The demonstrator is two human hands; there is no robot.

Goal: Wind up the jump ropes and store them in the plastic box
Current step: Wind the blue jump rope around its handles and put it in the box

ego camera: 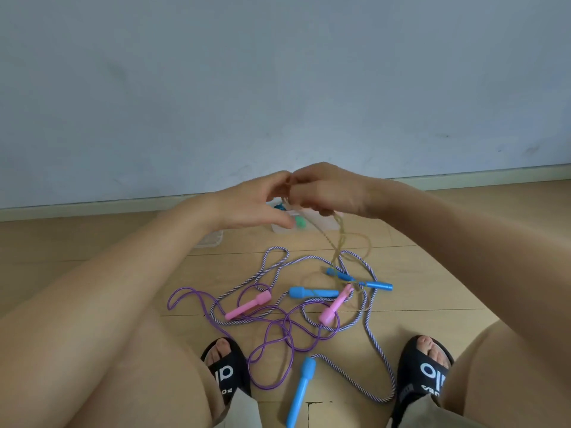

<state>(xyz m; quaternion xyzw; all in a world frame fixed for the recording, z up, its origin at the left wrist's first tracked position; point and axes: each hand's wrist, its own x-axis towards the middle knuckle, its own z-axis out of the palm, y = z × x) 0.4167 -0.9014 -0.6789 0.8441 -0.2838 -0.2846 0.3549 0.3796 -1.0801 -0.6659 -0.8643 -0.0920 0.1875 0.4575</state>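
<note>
Both hands meet raised above the floor: the right hand (327,191) curls its fingers around a yellowish rope (341,239) that trails down from them, and the left hand (256,200) pinches at the same bundle, though blur hides the exact grip. Just behind the fingers sits the plastic box (321,225); below them tangle the purple rope (272,332) and the striped rope (364,304).

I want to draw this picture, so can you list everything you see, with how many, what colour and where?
Plastic box: one, clear, by the wall behind the hands.
Lid: one, clear, left of the box.
Yellowish rope: one, hanging from the hands.
Purple rope: one, pink handles, floor middle.
Striped rope: one, purple-white, floor.
Blue handles: four, among the ropes.
Slippers: two, black, bottom.
Left hand, right hand: together, raised, holding the yellowish rope.
</note>
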